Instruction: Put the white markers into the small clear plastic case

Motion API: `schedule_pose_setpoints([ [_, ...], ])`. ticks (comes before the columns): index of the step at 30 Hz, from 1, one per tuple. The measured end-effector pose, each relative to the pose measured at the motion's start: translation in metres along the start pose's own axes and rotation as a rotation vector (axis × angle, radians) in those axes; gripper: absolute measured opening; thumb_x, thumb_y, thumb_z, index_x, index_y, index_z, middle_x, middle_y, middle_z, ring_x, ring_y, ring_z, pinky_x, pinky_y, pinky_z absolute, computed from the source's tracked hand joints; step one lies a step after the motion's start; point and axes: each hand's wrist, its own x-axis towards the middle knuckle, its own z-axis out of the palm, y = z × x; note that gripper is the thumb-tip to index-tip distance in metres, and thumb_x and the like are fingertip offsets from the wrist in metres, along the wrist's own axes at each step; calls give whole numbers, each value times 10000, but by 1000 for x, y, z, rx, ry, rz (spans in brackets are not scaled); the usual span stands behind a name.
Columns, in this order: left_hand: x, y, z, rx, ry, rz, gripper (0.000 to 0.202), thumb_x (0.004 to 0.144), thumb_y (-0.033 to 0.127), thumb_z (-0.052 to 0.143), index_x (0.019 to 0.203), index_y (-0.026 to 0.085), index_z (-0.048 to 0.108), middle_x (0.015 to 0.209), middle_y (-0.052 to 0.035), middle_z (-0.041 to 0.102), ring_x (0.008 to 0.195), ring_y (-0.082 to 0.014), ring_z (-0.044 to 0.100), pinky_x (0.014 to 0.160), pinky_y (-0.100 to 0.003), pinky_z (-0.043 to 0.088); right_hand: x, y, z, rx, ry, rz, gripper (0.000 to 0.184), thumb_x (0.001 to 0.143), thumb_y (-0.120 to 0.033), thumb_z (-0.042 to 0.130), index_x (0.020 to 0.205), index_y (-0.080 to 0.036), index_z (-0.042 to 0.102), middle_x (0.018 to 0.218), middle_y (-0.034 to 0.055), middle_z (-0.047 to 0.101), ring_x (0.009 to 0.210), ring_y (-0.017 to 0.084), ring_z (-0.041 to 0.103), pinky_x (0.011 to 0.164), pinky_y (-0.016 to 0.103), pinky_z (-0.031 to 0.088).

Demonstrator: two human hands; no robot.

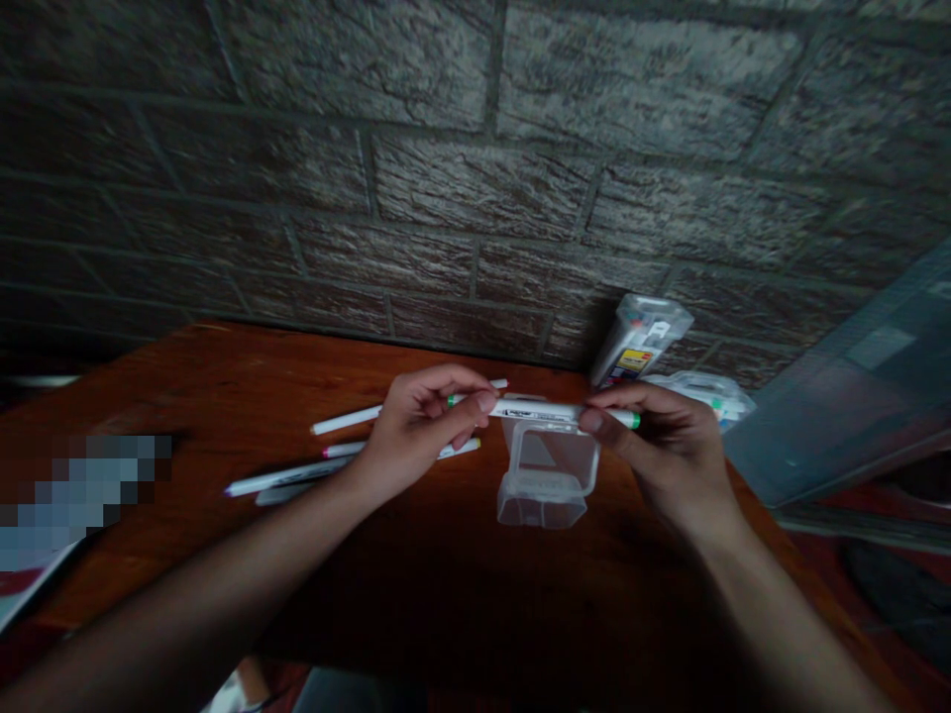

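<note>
Both hands hold one white marker with green ends (536, 409) level above the wooden table (245, 396). My left hand (420, 426) pinches its left end with curled fingers. My right hand (661, 446) grips its right end near the green tip. Under the marker lies an empty clear plastic case (548, 480). Several more white markers (297, 473) lie on the table behind and left of my left hand.
A clear marker pack (640, 342) leans against the brick wall (475, 149) at the back right, with another clear plastic piece (713, 391) beside it. A grey slanted panel (854, 396) stands at the right. A blurred patch covers the left table edge.
</note>
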Motion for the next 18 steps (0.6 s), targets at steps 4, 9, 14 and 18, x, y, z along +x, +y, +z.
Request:
schedule_pose_setpoints([
  [4,1,4,2,64,19,51,111,798,178,871,885,157,806,652,20,705,454,-44,501,420,-155,385,1,0,0,12,11,1,252,747,-110,887,865,-332,872,795,-47,837,674,93,711,642,169,571],
  [9,-1,6,1,97,28,50,187,760,194,910,930,165,838,722,-3,761,456,-36,506,415,-144,391,1,1,-1,37,24,30,258,738,-125,904,885,-335,877,805,-45,839,682,85,709,645,157,567],
  [14,-2,4,-2,56,7,-5,207,795,246,901,978,168,842,640,-1,734,417,-45,512,397,-149,388,1,1,-3,68,14,53,277,715,-130,925,896,-334,877,838,-43,845,702,89,717,672,165,577],
  [18,-1,3,-2,-12,-11,3,154,819,229,872,956,172,831,708,-27,771,437,-57,544,412,-166,415,0,2,-4,41,16,52,248,757,-154,907,915,-343,879,856,-40,847,725,92,719,686,172,570],
])
